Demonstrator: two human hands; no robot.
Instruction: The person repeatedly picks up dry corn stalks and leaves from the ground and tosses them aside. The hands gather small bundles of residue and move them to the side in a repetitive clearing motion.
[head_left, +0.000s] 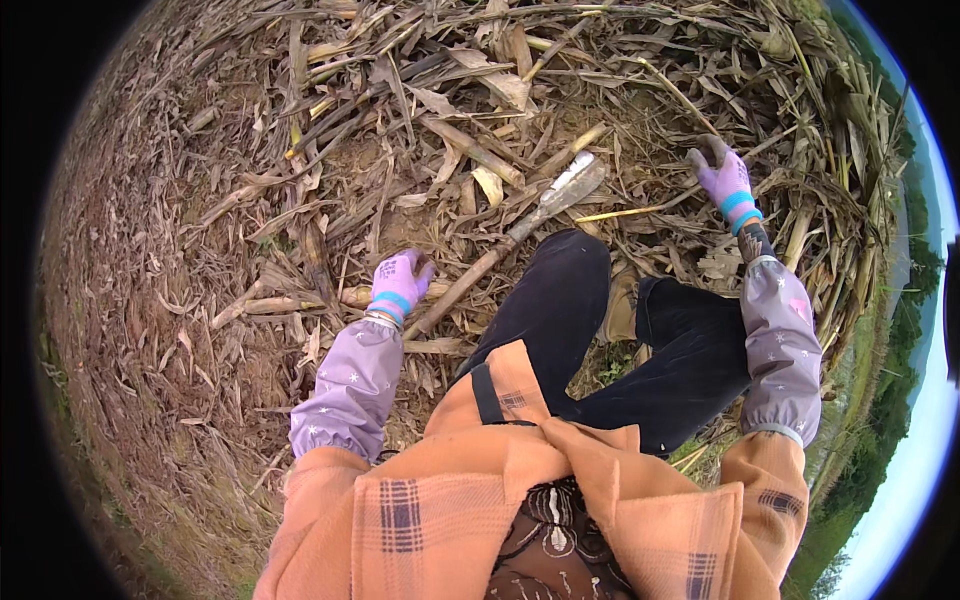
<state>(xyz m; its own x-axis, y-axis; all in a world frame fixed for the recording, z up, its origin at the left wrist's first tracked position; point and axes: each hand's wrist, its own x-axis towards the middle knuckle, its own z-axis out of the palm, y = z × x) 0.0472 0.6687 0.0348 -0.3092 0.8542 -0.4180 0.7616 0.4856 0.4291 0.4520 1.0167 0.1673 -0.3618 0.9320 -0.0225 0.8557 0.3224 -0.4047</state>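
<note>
My left hand (405, 276), in a purple knit glove with a blue cuff, is above dry stalks at centre left, its fingers curled loosely; whether it grips anything cannot be told. Close to its right lies a long-handled tool with a wooden shaft (469, 281) and a worn metal blade (574, 184), slanting up towards my knee. My right hand (720, 169), gloved alike, is at the upper right over the stalks, fingers bent and parted. A thin dry stalk (679, 94) ends at its fingertips; contact is unclear.
Dry corn stalks and leaves (480, 150) cover the soil around me. A thick heap of stalks (840, 127) curves along the right. My bent knees in dark trousers (555, 300) and a tan boot (621, 307) are close to the blade. Green growth lies beyond the heap.
</note>
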